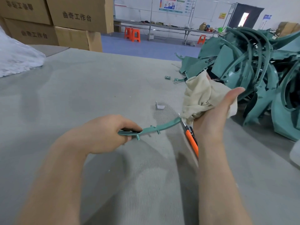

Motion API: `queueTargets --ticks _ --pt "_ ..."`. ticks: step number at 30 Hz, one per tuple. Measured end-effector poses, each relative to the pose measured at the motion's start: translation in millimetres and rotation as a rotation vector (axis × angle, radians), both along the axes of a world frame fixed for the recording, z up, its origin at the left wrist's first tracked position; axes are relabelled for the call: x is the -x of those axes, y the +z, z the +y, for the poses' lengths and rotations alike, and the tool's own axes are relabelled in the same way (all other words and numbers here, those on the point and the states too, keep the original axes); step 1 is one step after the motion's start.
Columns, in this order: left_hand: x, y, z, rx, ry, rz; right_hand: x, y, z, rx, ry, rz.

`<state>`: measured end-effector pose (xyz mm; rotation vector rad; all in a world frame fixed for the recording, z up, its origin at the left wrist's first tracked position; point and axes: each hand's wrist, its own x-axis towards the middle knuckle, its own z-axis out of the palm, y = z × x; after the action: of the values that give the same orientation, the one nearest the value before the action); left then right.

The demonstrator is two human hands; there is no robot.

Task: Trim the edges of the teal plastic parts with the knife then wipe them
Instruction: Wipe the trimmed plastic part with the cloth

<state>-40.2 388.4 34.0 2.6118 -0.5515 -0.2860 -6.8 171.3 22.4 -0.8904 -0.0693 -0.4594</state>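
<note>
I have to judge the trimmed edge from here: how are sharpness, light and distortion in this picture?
Head view: even, soft light, no glare, only faint shadows on the table under the teal strip. In the head view the strip in the left hand looks slightly soft, so fine burrs cannot be judged. The head view also bows at its borders, stretching the forearms and tilting the boxes.

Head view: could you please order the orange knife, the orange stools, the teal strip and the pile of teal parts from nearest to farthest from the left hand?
1. teal strip, gripped in the left hand.
2. orange knife, right, beside the right hand gripping the cloth.
3. pile of teal parts, far right.
4. orange stools, across the room.
</note>
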Motion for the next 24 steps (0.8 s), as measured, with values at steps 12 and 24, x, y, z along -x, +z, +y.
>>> queueTargets --ticks 12,24 --pt "1.5 -3.9 5.3 -0.028 -0.017 -0.018 -17.8 -12.4 -16.0 0.25 -0.241 0.181" --pt "-0.5 -2.0 -3.0 -0.026 -0.008 -0.039 -22.6 -22.7 -13.4 -0.114 -0.029 0.171"
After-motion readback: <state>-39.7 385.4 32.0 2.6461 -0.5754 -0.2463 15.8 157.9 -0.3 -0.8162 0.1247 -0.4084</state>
